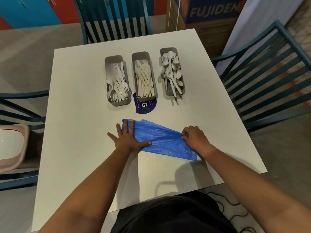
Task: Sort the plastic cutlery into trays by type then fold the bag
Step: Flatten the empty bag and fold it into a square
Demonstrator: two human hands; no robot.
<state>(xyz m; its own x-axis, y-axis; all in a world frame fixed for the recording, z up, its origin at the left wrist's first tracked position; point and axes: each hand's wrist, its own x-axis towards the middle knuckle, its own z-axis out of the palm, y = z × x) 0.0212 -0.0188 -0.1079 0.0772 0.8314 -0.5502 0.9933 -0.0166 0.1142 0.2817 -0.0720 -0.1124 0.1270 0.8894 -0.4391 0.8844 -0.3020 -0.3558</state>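
The thin, crinkled blue plastic bag [161, 140] lies flattened across the white table [80, 115]. The left hand [128, 137] presses it, fingers spread straight; the right hand [194, 137] pinches its edge with curled fingers.

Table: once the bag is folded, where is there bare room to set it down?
Bare table lies left of the fork tray, and again between the blue bag and the near edge. Crowded: the three trays in the far half, spoon tray included, and the purple sticker under the knife tray.

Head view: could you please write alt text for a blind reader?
A person flattens a blue bag on a white table, left hand pressing it, right hand pinching its end. Behind stand three grey trays: forks, knives, spoons.
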